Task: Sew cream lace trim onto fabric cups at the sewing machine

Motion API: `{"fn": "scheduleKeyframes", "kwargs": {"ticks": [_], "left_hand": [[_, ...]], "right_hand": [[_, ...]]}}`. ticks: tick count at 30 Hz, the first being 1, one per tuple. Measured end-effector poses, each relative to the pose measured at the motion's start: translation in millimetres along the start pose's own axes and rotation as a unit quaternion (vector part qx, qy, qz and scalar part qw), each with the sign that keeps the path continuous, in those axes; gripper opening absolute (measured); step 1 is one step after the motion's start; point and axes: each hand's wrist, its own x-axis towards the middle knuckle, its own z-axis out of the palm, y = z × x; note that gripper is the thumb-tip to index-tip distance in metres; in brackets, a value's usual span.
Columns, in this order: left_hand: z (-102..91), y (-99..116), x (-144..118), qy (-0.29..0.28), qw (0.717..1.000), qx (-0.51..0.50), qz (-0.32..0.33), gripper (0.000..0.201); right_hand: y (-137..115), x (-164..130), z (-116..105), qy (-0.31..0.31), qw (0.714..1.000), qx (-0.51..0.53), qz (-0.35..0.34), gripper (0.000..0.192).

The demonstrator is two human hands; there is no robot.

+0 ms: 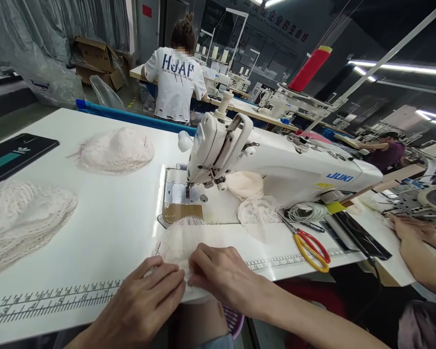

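Partly, both hands' fingers (203,264) hide the lace piece (179,237).

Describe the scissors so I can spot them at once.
Start at the white sewing machine on the white table. In front of its right end, past the coil of white cord, the scissors lie flat near the table's front edge. Their red and yellow handles are the only bright colours there.

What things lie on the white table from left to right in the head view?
Dark tablet → lace pile → lace cup → lace piece under both hands → sewing machine → scissors.
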Motion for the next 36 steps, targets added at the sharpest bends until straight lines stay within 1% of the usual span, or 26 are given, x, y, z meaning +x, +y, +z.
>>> {"fn": "scheduleKeyframes", "kwargs": {"ticks": [2, 4, 6, 7, 9, 11, 12, 13, 14, 16, 17, 18, 20, 22, 24, 25, 27, 28, 29, 31, 33, 35, 36], "left_hand": [[-0.6, 0.2, -0.2, 0.001, 1.000, 0.002, 0.005, 0.032], [-1.2, 0.6, -0.5, 0.000, 1.000, 0.003, 0.007, 0.033], [-1.3, 1.2, -1.1, -0.001, 1.000, 0.006, 0.006, 0.033], [-1.2, 1.6, -1.4, -0.002, 1.000, 0.010, 0.005, 0.032], [-0.8, 2.2, -1.7, -0.002, 1.000, 0.014, 0.002, 0.032], [-0.6, 2.6, -1.4, 0.001, 1.000, 0.011, 0.002, 0.032], [-0.6, 2.7, -1.1, 0.002, 1.000, 0.009, 0.003, 0.031], [-0.6, 2.8, -0.7, 0.002, 1.000, 0.006, 0.003, 0.031], [-0.7, 2.7, -0.4, 0.000, 1.000, 0.004, 0.002, 0.031], [-0.7, 2.6, -0.3, -0.010, 1.000, 0.005, 0.000, 0.030], [-0.6, 2.6, -0.3, -0.016, 1.000, 0.008, -0.002, 0.030], [-0.6, 2.5, -0.4, -0.020, 1.000, 0.011, -0.003, 0.030], [-0.6, 2.7, -0.3, -0.021, 1.000, 0.014, -0.005, 0.030], [-1.1, 3.1, 0.4, -0.011, 1.000, 0.010, -0.007, 0.030], [-2.0, 3.6, 1.5, -0.002, 1.000, 0.004, -0.008, 0.030], [-2.4, 3.9, 2.0, 0.000, 1.000, 0.001, -0.011, 0.030], [-2.8, 4.1, 2.7, 0.003, 1.000, -0.008, -0.019, 0.030], [-2.7, 4.0, 2.7, 0.000, 1.000, -0.013, -0.022, 0.031], [-2.5, 3.9, 2.7, -0.001, 1.000, -0.017, -0.023, 0.031], [-2.2, 3.8, 2.5, -0.008, 0.999, -0.027, -0.032, 0.031], [-2.9, 4.1, 3.4, -0.018, 0.997, -0.044, -0.058, 0.028], [-5.0, 5.1, 6.0, -0.026, 0.993, -0.067, -0.090, 0.023], [-6.5, 5.7, 7.7, -0.031, 0.991, -0.078, -0.103, 0.021]], "right_hand": [[-1.1, -1.0, -2.5, -0.008, 1.000, -0.020, -0.009, 0.015], [0.1, -1.9, -7.4, -0.009, 1.000, -0.017, -0.013, 0.014], [3.8, -1.2, -11.5, -0.010, 1.000, 0.012, -0.019, 0.010], [6.5, 0.1, -12.4, -0.009, 0.999, 0.041, -0.035, 0.009], [13.0, 4.8, -11.6, -0.004, 0.987, 0.130, -0.098, 0.011], [19.8, 11.5, -8.7, -0.010, 0.957, 0.222, -0.184, 0.013], [22.6, 14.8, -7.1, -0.016, 0.946, 0.243, -0.215, 0.013], [24.7, 17.7, -5.9, -0.022, 0.944, 0.234, -0.231, 0.014], [26.0, 20.1, -4.8, -0.024, 0.953, 0.194, -0.231, 0.016], [26.6, 23.1, -2.9, -0.005, 0.975, 0.064, -0.213, 0.018], [26.6, 23.8, -1.6, 0.012, 0.978, -0.003, -0.207, 0.018], [27.3, 24.1, 0.2, 0.030, 0.976, -0.057, -0.208, 0.017], [33.4, 24.0, 3.7, 0.075, 0.967, -0.126, -0.209, 0.016], [47.6, 21.9, 3.6, 0.119, 0.962, -0.169, -0.181, 0.020], [66.7, 16.0, -4.3, 0.152, 0.961, -0.200, -0.119, 0.031], [75.3, 10.9, -11.0, 0.174, 0.960, -0.205, -0.076, 0.034], [84.9, -3.3, -25.7, 0.215, 0.960, -0.178, -0.008, 0.029], [84.4, -12.0, -31.4, 0.219, 0.965, -0.146, 0.005, 0.025], [80.0, -21.0, -34.7, 0.215, 0.971, -0.105, 0.003, 0.021], [61.7, -38.3, -32.6, 0.189, 0.981, -0.013, -0.030, 0.017], [36.8, -51.8, -20.4, 0.163, 0.983, 0.049, -0.075, 0.017], [13.6, -60.0, -2.9, 0.151, 0.979, 0.070, -0.115, 0.018], [4.5, -62.1, 6.3, 0.158, 0.977, 0.070, -0.123, 0.017]]}}
